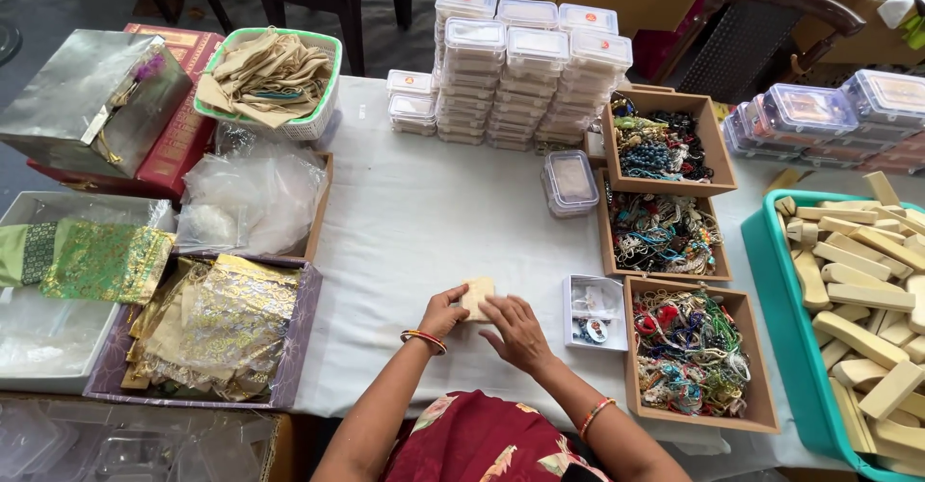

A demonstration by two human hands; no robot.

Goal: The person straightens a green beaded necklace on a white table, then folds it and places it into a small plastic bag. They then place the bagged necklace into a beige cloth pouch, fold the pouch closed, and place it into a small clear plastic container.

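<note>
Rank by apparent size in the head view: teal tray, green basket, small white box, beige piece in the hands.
1. Teal tray, though cut off by the frame
2. Green basket
3. Small white box
4. Beige piece, partly covered by the fingers

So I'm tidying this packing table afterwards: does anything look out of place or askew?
One clear lidded box lies alone and askew beside the neat box stacks. Both hands, left hand and right hand, hold a pale small pouch.
</note>
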